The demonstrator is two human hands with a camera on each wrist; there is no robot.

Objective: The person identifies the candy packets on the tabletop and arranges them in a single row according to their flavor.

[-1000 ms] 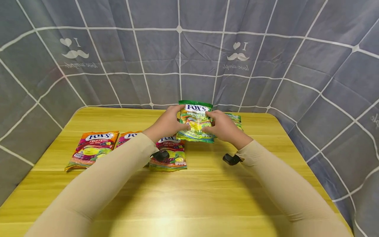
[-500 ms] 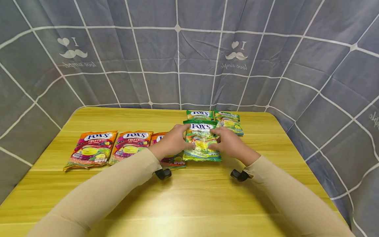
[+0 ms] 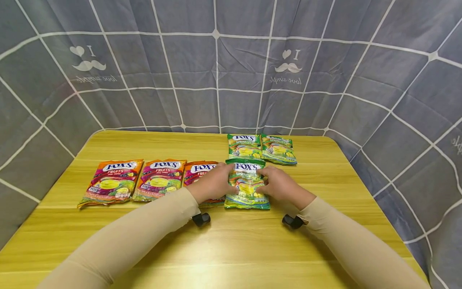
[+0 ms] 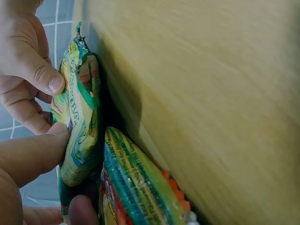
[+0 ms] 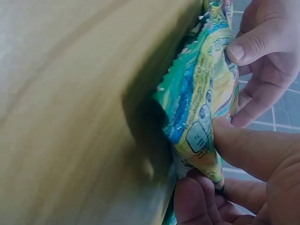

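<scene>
A green candy bag (image 3: 247,188) marked Fox's Spring Tea is held by both hands, in front of two more green bags. My left hand (image 3: 213,182) grips its left edge and my right hand (image 3: 283,186) its right edge. In the right wrist view the right thumb lies on the front of the candy bag (image 5: 201,108), with fingers curled beneath; a dark shadow shows below it. From the left wrist view, the left thumb presses on the bag's face (image 4: 79,136). The nearest orange fruit candy bag (image 3: 198,166) lies beside it, partly hidden by my left hand.
Two further orange fruit bags, one in the middle (image 3: 159,180) and one at far left (image 3: 112,182), continue the row. Behind are the left green bag (image 3: 244,147) and right green bag (image 3: 278,149). A gray checked curtain (image 3: 195,64) borders the wooden table (image 3: 231,245).
Both hands have brought the green bag toward the person and lowered it, to the right end of the orange row. The two green bags behind have come into fuller view.
</scene>
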